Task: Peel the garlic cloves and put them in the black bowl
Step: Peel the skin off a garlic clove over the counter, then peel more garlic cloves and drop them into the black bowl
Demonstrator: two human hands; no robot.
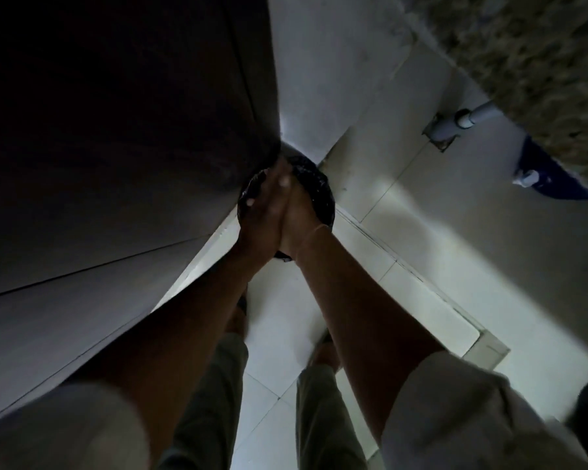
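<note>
I look down at the floor. My left hand point(260, 212) and my right hand point(301, 215) are pressed palm to palm with straight fingers, above a round bin lined with a black bag point(321, 195) in the corner. Whether anything lies between the palms is hidden. No garlic cloves and no black bowl are in view.
A tall dark cabinet side point(116, 147) rises on the left, close to my left arm. White floor tiles point(404, 239) spread to the right. A speckled stone counter point(540, 62) overhangs at the top right, with a grey pipe point(469, 118) beneath it. My feet point(323, 351) stand below.
</note>
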